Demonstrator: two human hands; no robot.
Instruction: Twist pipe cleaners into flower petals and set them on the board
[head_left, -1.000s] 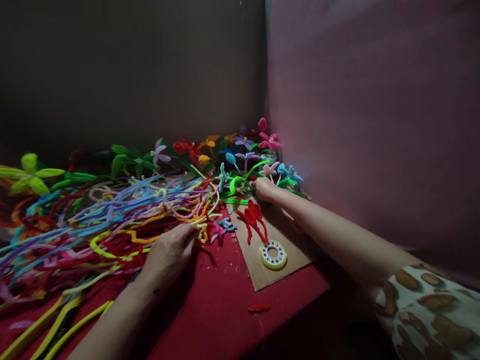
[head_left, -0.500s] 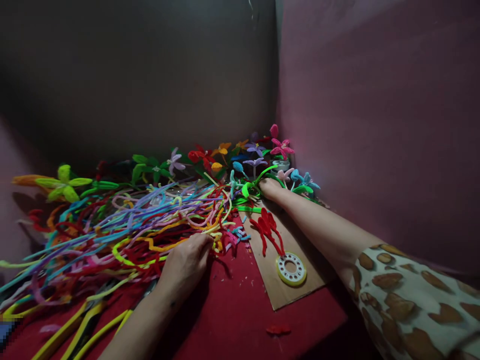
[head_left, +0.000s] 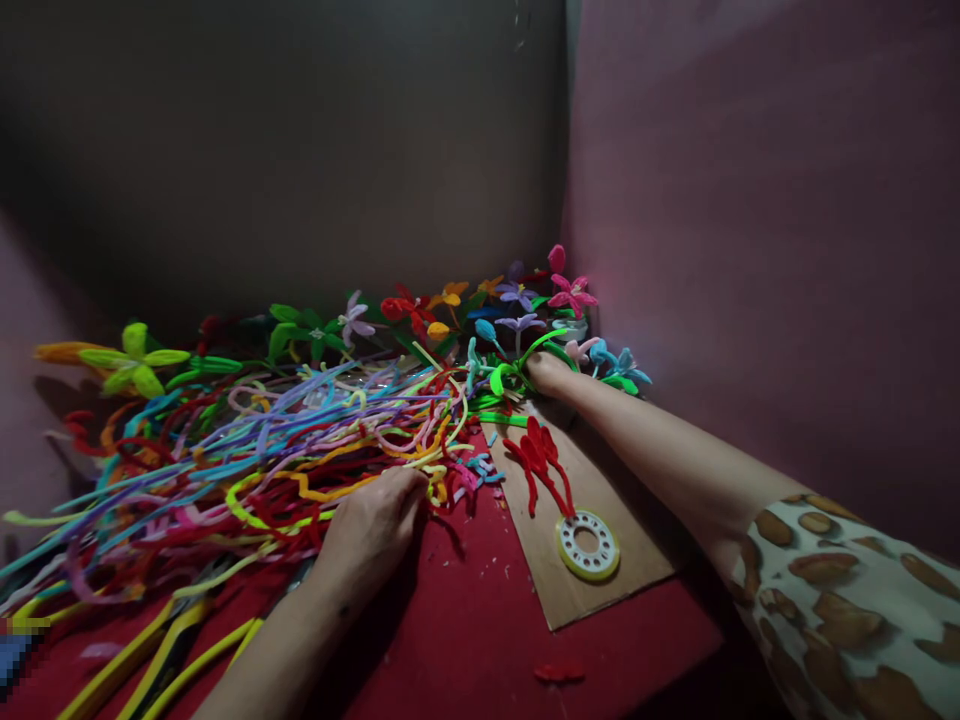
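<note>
My left hand (head_left: 382, 515) rests at the front edge of a heap of colourful pipe cleaners (head_left: 300, 430), its fingers curled in and closed. Whatever it may hold is hidden, though short pale-yellow pieces (head_left: 435, 485) lie right by its fingertips. Stretched far forward, my right hand (head_left: 549, 373) is among green pipe-cleaner stems (head_left: 499, 380) at the back, with its fingers out of sight. Just below it, on a brown cardboard sheet (head_left: 577, 605), lie a red pipe-cleaner piece (head_left: 541, 455) with several loops and a yellow-and-white tape roll (head_left: 587, 545).
Pipe-cleaner flowers in many colours, such as a pink one (head_left: 572, 293) and a lime one (head_left: 135, 360), line the back. Yellow-handled pliers (head_left: 150, 650) lie front left on the red table (head_left: 450, 640). A red scrap (head_left: 559, 673) is near the front edge. A purple wall (head_left: 765, 230) bounds the right.
The view has shifted slightly, so most things sit a little further right. Both hands keep their places, and nothing has visibly been picked up or let go.
</note>
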